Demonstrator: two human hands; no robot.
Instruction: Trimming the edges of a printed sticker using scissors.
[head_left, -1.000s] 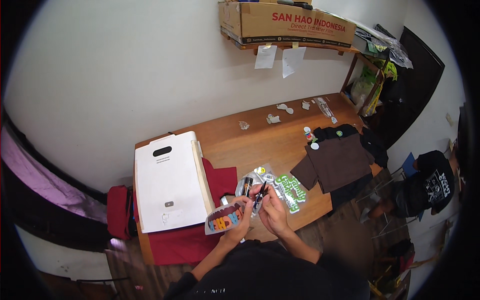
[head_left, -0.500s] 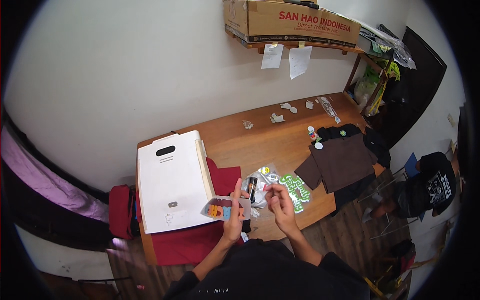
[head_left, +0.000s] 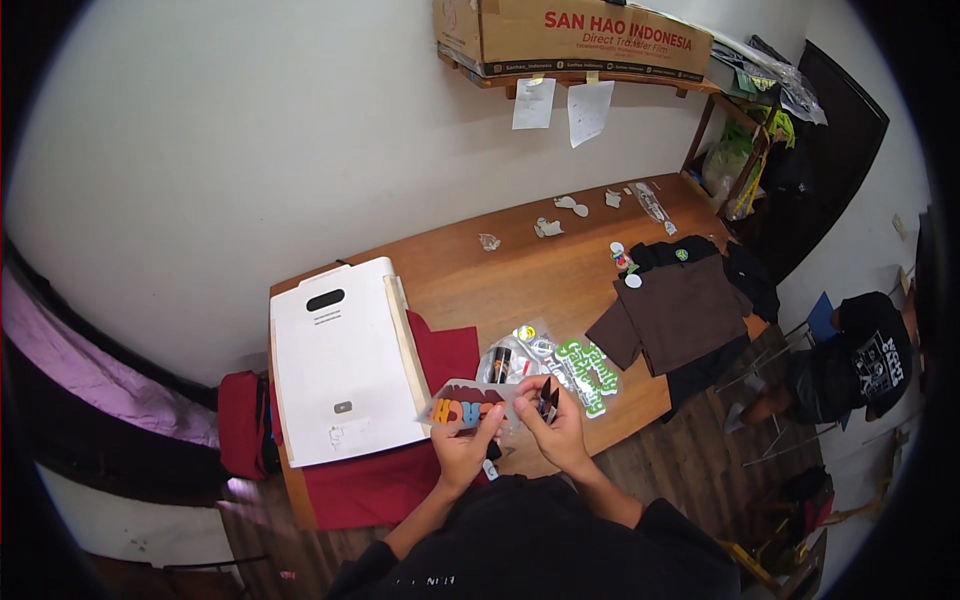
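Note:
Pinched in my left hand is a clear film piece with orange, blue and dark red lettering, held up over the table's front edge. Close by its right end, my right hand is closed around a small dark tool with pointed tips; its exact kind is unclear. Whether the right fingers touch the film cannot be made out. Just beyond my hands lie a black cylinder on clear plastic and a film sheet with green and white lettering.
A white heat press stands at left on a dark red garment. Folded brown cloth lies at right over black garments. Film scraps dot the far edge. Another person is off to the right. Above sits a shelf with a cardboard box.
My right hand has moved left to the film, and a dark tool now shows in it. The left index finger, raised before, is bent onto the film. The view has shifted slightly.

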